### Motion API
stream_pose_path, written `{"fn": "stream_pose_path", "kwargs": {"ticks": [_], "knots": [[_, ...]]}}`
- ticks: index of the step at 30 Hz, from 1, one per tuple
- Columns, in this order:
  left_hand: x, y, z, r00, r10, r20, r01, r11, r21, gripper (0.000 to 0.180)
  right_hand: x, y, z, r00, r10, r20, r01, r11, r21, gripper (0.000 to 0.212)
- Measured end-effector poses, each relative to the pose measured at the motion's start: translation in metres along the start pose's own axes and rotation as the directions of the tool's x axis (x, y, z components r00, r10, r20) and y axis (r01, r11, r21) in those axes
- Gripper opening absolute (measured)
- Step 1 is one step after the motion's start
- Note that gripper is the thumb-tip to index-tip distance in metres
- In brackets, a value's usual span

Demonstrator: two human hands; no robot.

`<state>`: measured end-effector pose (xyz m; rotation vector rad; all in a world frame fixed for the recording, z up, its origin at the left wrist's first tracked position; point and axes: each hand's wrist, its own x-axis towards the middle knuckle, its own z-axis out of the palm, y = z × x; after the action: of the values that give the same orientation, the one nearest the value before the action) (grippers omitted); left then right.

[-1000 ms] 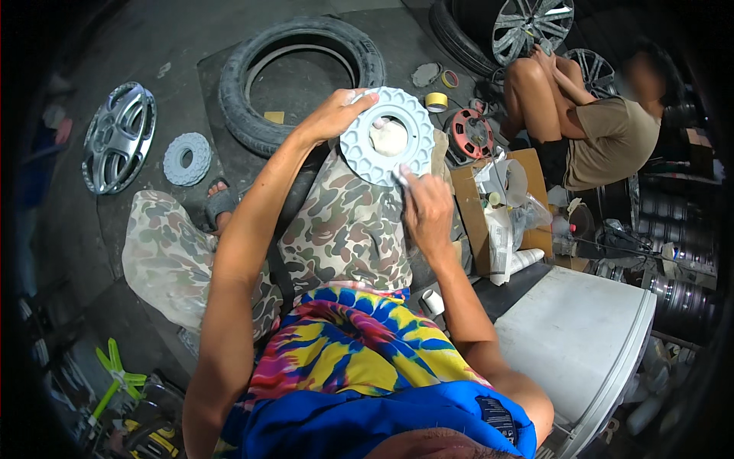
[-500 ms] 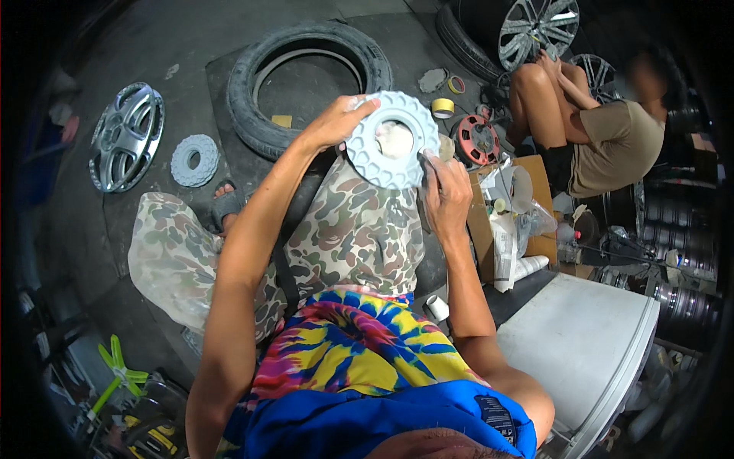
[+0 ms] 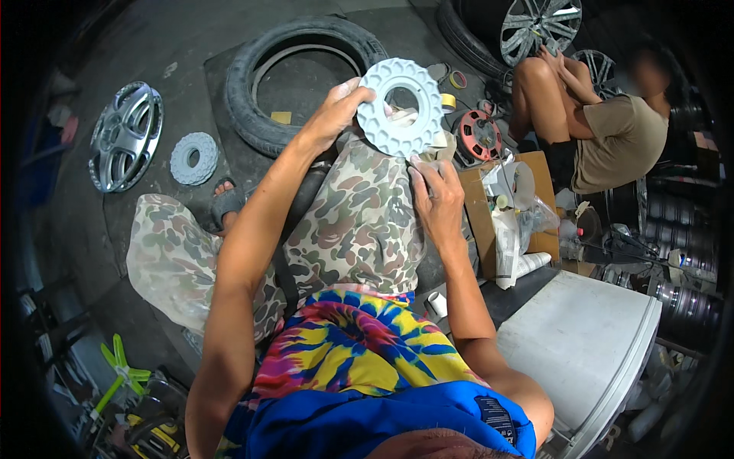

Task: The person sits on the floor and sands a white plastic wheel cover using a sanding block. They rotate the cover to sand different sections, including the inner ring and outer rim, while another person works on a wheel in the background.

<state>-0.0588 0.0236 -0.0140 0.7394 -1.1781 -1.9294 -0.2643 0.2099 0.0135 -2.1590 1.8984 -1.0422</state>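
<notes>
A pale blue-grey ring-shaped disc (image 3: 399, 142) with scalloped dimples and a round centre hole is held up above my camouflage-clad knee. My left hand (image 3: 336, 111) grips its left edge, thumb on the front face and the other fingers partly hidden behind. Something pale shows through the hole; I cannot make out what it is. My right hand (image 3: 440, 195) has bent fingers, with the fingertips at the disc's lower rim. A similar grey ring (image 3: 183, 162), seemingly a stack, lies on the floor to the left.
A tyre (image 3: 245, 126) lies ahead, a silver wheel cover (image 3: 126, 138) far left. To the right are a cardboard box (image 3: 544, 180), a red reel (image 3: 489, 138), yellow tape (image 3: 448, 101) and a white cabinet-like surface (image 3: 569, 344). Another person (image 3: 619, 141) sits at right, handling a wheel (image 3: 539, 30).
The disc has moved up and slightly right, and its face is turned more toward me. My right hand has shifted from its right edge down to its lower rim.
</notes>
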Motion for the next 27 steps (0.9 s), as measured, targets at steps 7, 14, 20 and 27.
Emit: {"fn": "stream_pose_path", "kwargs": {"ticks": [7,14,20,27], "knots": [[-0.008,0.019,-0.027,0.977,-0.167,0.134,0.154,0.983,0.097,0.050,-0.004,0.018,0.000,0.996,0.079,-0.033,-0.078,0.996,0.034,0.017],[0.007,-0.010,-0.030,0.994,-0.104,0.040,0.103,0.994,0.025,0.050,-0.006,-0.007,-0.019,0.991,0.118,-0.057,-0.115,0.992,0.057,0.015],[0.010,-0.018,-0.017,0.999,0.028,-0.042,-0.024,0.995,0.094,0.041,-0.012,-0.023,-0.005,0.999,0.039,-0.002,-0.039,0.994,0.098,0.023],[0.009,-0.018,-0.017,0.998,0.022,-0.060,-0.018,0.998,0.060,0.042,-0.003,-0.022,0.006,0.986,0.162,0.048,-0.169,0.955,0.245,0.015]]}}
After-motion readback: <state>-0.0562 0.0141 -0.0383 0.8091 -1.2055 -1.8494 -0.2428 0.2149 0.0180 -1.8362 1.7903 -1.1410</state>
